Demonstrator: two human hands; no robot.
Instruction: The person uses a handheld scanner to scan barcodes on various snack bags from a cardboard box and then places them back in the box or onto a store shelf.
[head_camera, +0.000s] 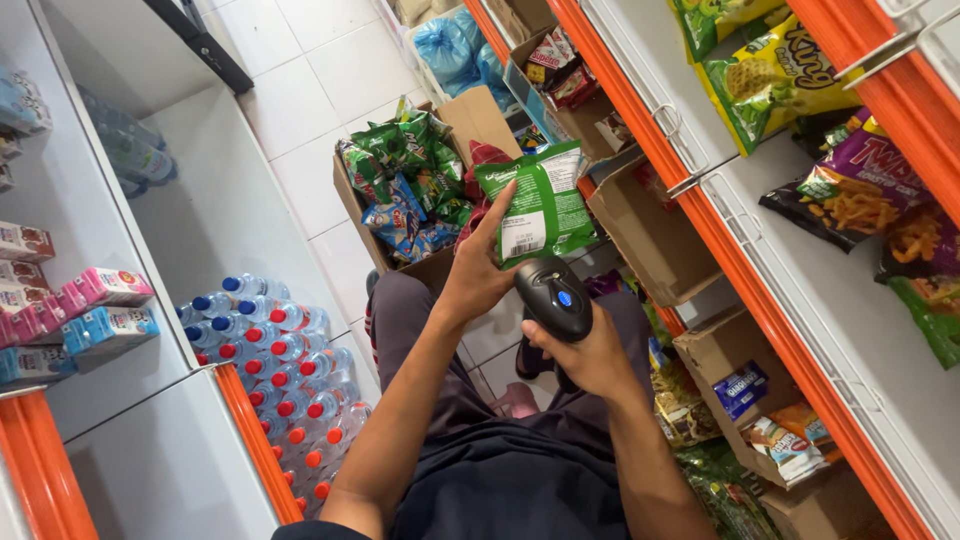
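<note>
Head view: person crouches between shelves.
Left hand (478, 272): closed on green snack packet (540, 205), barcode label facing down.
Right hand (590, 355): wrapped around black barcode scanner (555, 295).
Relation: packet directly above scanner's nose, nearly touching.

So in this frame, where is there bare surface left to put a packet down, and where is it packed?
Bare white shelf board lies between the far clear bottles and the red- and blue-capped water bottles. White floor tiles beyond the brown snack-filled carton are open. The right shelves are crowded with snack bags. The left hand holds a green packet; the right hand holds a black scanner.
</note>
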